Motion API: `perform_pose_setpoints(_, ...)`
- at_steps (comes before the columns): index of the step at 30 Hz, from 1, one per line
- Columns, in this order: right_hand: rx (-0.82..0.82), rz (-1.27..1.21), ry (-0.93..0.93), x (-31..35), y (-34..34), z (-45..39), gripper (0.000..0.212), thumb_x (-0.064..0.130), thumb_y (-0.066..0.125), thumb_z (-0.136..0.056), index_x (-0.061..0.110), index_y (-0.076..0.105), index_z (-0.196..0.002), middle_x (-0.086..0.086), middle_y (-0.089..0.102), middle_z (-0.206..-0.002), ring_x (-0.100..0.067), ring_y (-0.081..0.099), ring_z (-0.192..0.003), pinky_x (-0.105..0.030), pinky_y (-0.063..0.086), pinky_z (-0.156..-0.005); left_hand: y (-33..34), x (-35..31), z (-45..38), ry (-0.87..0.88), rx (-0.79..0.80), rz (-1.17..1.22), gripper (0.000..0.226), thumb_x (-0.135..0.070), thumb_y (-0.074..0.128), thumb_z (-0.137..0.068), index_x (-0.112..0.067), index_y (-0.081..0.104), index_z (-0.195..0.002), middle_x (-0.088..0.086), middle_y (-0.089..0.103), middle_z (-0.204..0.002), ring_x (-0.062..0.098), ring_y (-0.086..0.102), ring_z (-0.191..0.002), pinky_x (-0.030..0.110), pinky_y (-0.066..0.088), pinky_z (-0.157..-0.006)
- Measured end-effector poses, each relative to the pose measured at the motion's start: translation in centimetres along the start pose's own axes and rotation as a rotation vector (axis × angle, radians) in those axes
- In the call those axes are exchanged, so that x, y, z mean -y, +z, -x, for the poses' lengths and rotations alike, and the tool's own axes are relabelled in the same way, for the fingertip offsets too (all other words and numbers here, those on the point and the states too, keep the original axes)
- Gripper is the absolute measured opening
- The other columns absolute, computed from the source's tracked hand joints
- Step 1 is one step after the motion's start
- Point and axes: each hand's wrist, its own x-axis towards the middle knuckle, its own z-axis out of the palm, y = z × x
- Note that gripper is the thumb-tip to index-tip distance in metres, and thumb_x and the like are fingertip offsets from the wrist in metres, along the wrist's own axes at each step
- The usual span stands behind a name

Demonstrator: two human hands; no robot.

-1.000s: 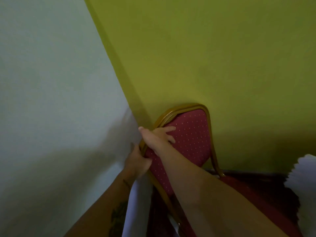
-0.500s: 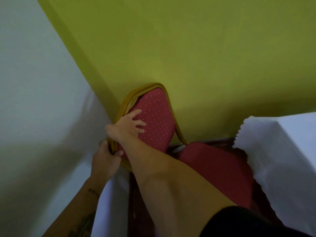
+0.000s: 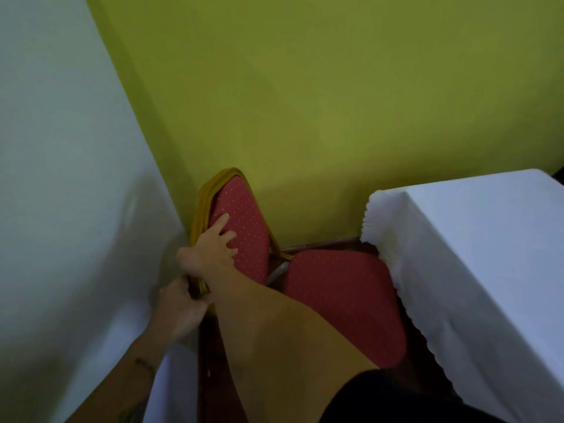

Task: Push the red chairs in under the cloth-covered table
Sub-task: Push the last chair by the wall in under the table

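A red chair [image 3: 345, 300] with white dots and a gold frame stands in the corner, its backrest [image 3: 247, 230] toward the left and its seat pointing right. The seat's far edge touches the hanging hem of a white cloth-covered table [image 3: 476, 254] on the right. My right hand [image 3: 210, 248] grips the backrest's left edge, fingers spread over the red padding. My left hand [image 3: 180, 309] is closed around the gold frame lower down, behind the backrest. The chair's legs are hidden.
A yellow-green wall [image 3: 335, 102] runs straight behind the chair. A white cloth surface [image 3: 67, 178] rises close on the left, and white cloth also hangs below my left forearm. A dark red floor strip shows under the chair.
The view has swung right and down, showing more of the seat and the white table on the right. Both hands have kept their hold on the backrest.
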Motion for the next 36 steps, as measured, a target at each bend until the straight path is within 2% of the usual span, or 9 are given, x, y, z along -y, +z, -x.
perform_pose_setpoints(4,-0.096,-0.020,0.027,-1.6,1.2,1.7,0.093,0.022,0.054,-0.103,0.024,-0.018,-0.161,-0.016,-0.003,-0.171,-0.057,0.005,-0.151,-0.072,0.029,-0.110,-0.4,-0.2,3.0,0.121,0.111,-0.004,0.028,-0.030,0.071,-0.086,-0.016,0.063,-0.110,0.006,0.066,-0.108,0.036,0.062,-0.099,0.043,0.050,-0.090)
perform_pose_setpoints(7,-0.133,-0.029,0.040,-2.7,1.0,2.7,0.090,0.021,0.052,-0.104,0.023,-0.017,-0.161,-0.014,-0.001,-0.170,-0.056,0.006,-0.151,-0.073,0.028,-0.109,0.0,-0.2,4.1,0.224,0.141,0.000,0.026,-0.051,0.059,-0.070,-0.032,0.059,-0.088,0.013,0.071,-0.098,0.041,0.066,-0.095,0.050,0.054,-0.087)
perform_pose_setpoints(10,-0.153,-0.037,0.050,-4.1,-0.4,4.4,0.095,0.022,0.057,-0.100,0.021,-0.015,-0.161,-0.014,0.002,-0.169,-0.055,0.010,-0.150,-0.070,0.028,-0.111,1.2,-0.3,5.0,0.268,0.154,-0.020,0.035,-0.042,0.068,-0.078,-0.018,0.066,-0.103,0.017,0.072,-0.107,0.042,0.065,-0.101,0.049,0.052,-0.088)
perform_pose_setpoints(14,-0.091,0.001,-0.003,-6.2,-3.5,6.3,0.107,0.028,0.068,-0.091,0.017,-0.011,-0.162,-0.016,0.010,-0.167,-0.054,0.021,-0.147,-0.061,0.028,-0.115,3.5,-1.1,6.4,0.229,0.214,-0.072,0.063,-0.036,0.072,-0.090,-0.017,0.047,-0.144,0.011,0.064,-0.134,0.039,0.059,-0.120,0.042,0.048,-0.095)
perform_pose_setpoints(20,-0.116,0.070,-0.021,-9.4,-7.1,8.0,0.106,0.033,0.067,-0.087,0.020,-0.006,-0.163,-0.015,0.021,-0.164,-0.047,0.031,-0.145,-0.057,0.031,-0.116,5.8,-1.5,8.2,0.314,0.419,-0.091,0.051,-0.027,0.065,-0.097,-0.030,0.045,-0.144,-0.012,0.058,-0.124,0.022,0.055,-0.128,0.027,0.038,-0.092)
perform_pose_setpoints(24,-0.149,0.135,-0.021,-11.5,-9.7,9.1,0.108,0.037,0.068,-0.081,0.020,0.000,-0.164,-0.017,0.033,-0.160,-0.044,0.038,-0.141,-0.053,0.035,-0.115,5.9,-1.0,6.1,0.403,0.473,-0.025,0.045,-0.010,0.064,-0.090,-0.049,0.062,-0.111,-0.019,0.070,-0.117,0.008,0.065,-0.114,0.032,0.048,-0.101)
perform_pose_setpoints(29,-0.175,0.190,-0.017,-14.8,-11.9,11.5,0.109,0.041,0.069,-0.078,0.021,0.004,-0.164,-0.014,0.039,-0.159,-0.039,0.042,-0.141,-0.050,0.036,-0.116,5.0,-6.0,3.2,0.166,0.273,0.253,0.014,-0.014,0.062,-0.097,-0.023,0.068,-0.106,0.002,0.074,-0.097,0.018,0.069,-0.078,0.031,0.052,-0.071)
perform_pose_setpoints(32,-0.213,0.233,0.003,-16.7,-12.4,13.4,0.098,0.042,0.065,-0.083,0.017,0.013,-0.163,-0.015,0.042,-0.155,-0.041,0.044,-0.139,-0.051,0.038,-0.113,5.1,-11.6,3.3,0.100,0.322,0.338,0.015,-0.024,0.055,-0.103,-0.015,0.060,-0.114,0.000,0.068,-0.096,0.016,0.065,-0.079,0.031,0.050,-0.071)
perform_pose_setpoints(36,-0.173,0.240,0.062,-18.7,-13.0,15.9,0.085,0.040,0.062,-0.086,0.015,0.024,-0.159,-0.015,0.048,-0.150,-0.041,0.047,-0.137,-0.050,0.040,-0.110,8.0,-16.9,5.7,0.062,0.464,0.258,0.021,-0.033,0.066,-0.094,-0.012,0.062,-0.095,0.005,0.068,-0.091,0.024,0.063,-0.086,0.041,0.051,-0.080)
